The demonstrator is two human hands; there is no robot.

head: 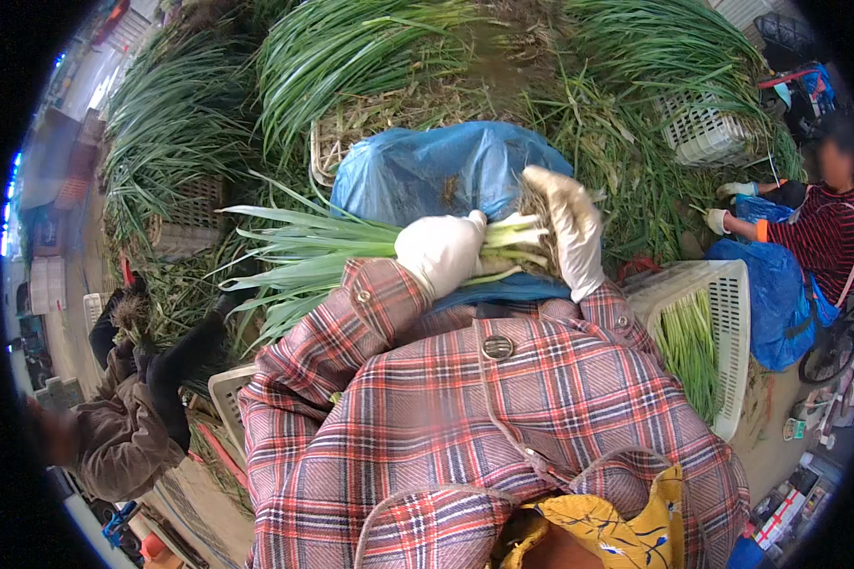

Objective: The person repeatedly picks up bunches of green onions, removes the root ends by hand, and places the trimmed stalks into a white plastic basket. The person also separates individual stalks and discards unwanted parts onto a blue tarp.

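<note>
My left hand [441, 250], in a white glove, is closed around a bunch of green onions [313, 238] above my lap. The long green leaves fan out to the left. White stems [516, 235] stick out on the right side of that hand. At the stem ends, my right hand [573, 231], in a soiled white glove, curls against the brown roots [530, 203]; its thumb is hidden. A blue plastic sheet [455, 167] lies beneath and beyond the bunch.
Piled green onions [356, 57] lie ahead, with loose leaf litter [612, 142] around them. At right stands a pale plastic crate [733, 341] holding green onions. One person [818, 227] sits at right, another [128, 427] at left. A second crate's corner [228, 391] is by my left side.
</note>
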